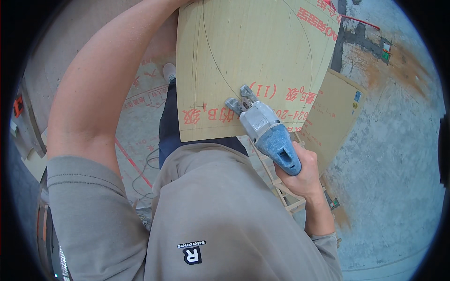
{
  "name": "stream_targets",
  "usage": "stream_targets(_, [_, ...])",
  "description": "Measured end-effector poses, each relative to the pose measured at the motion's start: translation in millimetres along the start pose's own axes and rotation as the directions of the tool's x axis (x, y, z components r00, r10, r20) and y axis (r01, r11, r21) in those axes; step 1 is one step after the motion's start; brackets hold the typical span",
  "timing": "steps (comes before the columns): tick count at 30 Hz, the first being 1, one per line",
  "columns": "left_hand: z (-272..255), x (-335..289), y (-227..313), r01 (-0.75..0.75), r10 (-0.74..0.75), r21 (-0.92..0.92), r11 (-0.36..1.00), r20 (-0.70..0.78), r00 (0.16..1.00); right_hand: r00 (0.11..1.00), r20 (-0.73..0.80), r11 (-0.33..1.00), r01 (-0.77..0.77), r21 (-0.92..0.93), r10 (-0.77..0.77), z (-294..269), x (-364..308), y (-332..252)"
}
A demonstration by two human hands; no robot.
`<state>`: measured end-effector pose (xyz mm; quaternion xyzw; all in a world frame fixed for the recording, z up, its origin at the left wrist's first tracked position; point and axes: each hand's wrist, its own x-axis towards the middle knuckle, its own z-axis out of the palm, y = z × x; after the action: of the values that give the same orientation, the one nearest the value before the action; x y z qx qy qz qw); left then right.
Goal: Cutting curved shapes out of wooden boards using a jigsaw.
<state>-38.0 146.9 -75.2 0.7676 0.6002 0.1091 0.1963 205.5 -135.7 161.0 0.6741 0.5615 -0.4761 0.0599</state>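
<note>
A blue and grey jigsaw (270,136) is in my right hand (303,168), whose fingers wrap round its rear handle. Its forked metal foot (241,99) rests against a pale plywood board (253,51), at the lower part of a curved line drawn on it. More of that curve runs up the board's right side. Red printing marks the board's lower and upper right areas. My left forearm (108,70) reaches up along the board's left side to the top edge of the picture, where the left hand passes out of sight. The blade is too small to make out.
Below the board's right side stands a wooden ladder-like frame (293,203). Another brown sheet (335,117) lies behind it. A dark cable (140,175) loops over the printed floor covering at left. Grey concrete floor (389,164) spreads to the right.
</note>
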Motion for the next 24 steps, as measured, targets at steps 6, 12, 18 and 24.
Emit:
stream_targets(6, [6.8,-0.6,-4.0,0.000,-0.001,-0.019,1.000,-0.035,0.999,1.000,-0.010,1.000,0.013,0.025,-0.013,2.7,1.9,-2.0])
stream_targets(12, [1.3,-1.0,-2.1,0.011,-0.011,-0.033,0.999,-0.009,1.000,1.000,-0.003,0.999,0.013,0.030,-0.013,1.6,2.7,-4.4])
stream_targets(18, [1.0,-1.6,-1.7,0.008,-0.009,-0.036,0.999,-0.027,1.000,1.000,0.001,0.999,-0.010,0.039,0.010,1.5,2.9,-8.4])
stream_targets(24, [1.0,-1.6,-2.0,0.002,-0.003,-0.024,1.000,-0.041,0.999,1.000,0.005,0.999,-0.001,0.042,0.001,0.3,4.5,-9.6])
